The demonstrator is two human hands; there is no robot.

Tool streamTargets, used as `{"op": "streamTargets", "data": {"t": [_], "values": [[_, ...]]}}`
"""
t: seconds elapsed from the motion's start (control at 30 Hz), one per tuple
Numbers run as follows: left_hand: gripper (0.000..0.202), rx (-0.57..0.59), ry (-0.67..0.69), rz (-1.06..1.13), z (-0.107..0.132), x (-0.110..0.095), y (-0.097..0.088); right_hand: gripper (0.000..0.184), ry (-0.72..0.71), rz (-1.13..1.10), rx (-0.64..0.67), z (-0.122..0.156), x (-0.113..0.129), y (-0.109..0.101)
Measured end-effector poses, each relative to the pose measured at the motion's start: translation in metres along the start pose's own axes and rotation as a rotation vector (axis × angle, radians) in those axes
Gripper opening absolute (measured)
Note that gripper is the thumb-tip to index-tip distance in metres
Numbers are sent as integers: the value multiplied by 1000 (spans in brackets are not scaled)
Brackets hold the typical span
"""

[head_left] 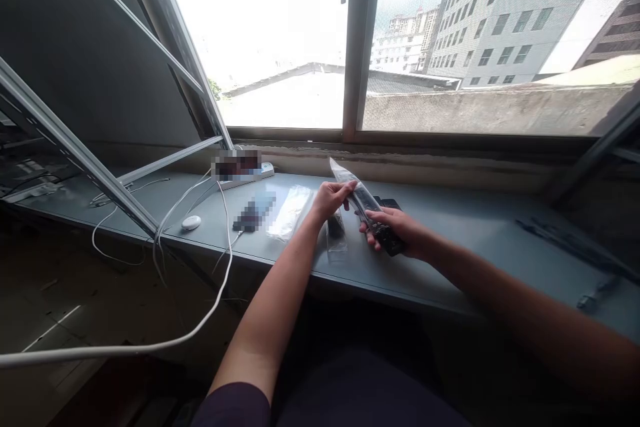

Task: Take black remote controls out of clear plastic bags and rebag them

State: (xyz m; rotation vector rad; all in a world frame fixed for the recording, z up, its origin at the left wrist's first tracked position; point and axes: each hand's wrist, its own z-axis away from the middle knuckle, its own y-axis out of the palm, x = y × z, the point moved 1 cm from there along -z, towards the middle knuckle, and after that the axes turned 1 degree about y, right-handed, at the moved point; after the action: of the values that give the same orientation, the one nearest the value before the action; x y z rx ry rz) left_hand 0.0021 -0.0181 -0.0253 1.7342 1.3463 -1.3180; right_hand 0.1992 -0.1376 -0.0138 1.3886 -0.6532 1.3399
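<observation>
A clear plastic bag [364, 195] is stretched between my two hands above the grey table. Its upper part is pinched by the fingers of my left hand [334, 201]. Lower down, my right hand [395, 228] is wrapped around a black remote control [389, 240], which lies partly inside the bag. Below my left wrist, another dark remote [336, 223] rests in a clear bag on the table. More black remotes [390, 203] lie behind my right hand, partly hidden by it. Left of my forearm is a stack of flat clear bags [290, 213].
A blurred-out phone [255, 211] with a cable, a white round puck [191, 223] and a white power strip [250, 175] are on the table's left. A white cable [227, 267] loops over the front edge. Metal shelf posts [75, 143] slant at left. Dark strips [565, 240] lie at right.
</observation>
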Motion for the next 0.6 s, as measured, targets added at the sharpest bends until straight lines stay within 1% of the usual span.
{"op": "streamTargets", "data": {"t": [0.07,0.13,0.17,0.2,0.23,0.27,0.37,0.4,0.43,0.47,0.5,0.53,0.6], "values": [[74,31,-27,-30,1,1,-1,17,1,3,-5,0,1,0],[70,58,-32,-36,1,1,-2,18,5,17,-11,1,1,1],[66,40,-21,-20,0,1,-3,19,7,28,-15,1,2,1],[64,-12,-5,4,-2,2,-6,22,10,41,-21,1,3,1],[62,-98,12,31,-4,2,-9,26,15,53,-25,2,3,1],[61,-214,27,57,-6,4,-13,30,20,63,-31,2,4,0],[57,-598,21,89,-11,9,-27,36,16,71,-55,1,6,-2],[52,-679,-7,98,-12,11,-31,35,-1,60,-72,0,7,-3],[46,-737,-32,115,-12,13,-35,33,-27,41,-92,0,8,-4],[40,-764,-52,138,-13,14,-37,30,-60,17,-116,-1,9,-5],[34,-764,-66,165,-13,15,-37,27,-95,-10,-137,-2,10,-6],[30,-743,-75,195,-13,15,-36,25,-129,-36,-156,-2,11,-6],[25,-648,-88,259,-13,14,-31,22,-179,-80,-176,-3,12,-8]]}}
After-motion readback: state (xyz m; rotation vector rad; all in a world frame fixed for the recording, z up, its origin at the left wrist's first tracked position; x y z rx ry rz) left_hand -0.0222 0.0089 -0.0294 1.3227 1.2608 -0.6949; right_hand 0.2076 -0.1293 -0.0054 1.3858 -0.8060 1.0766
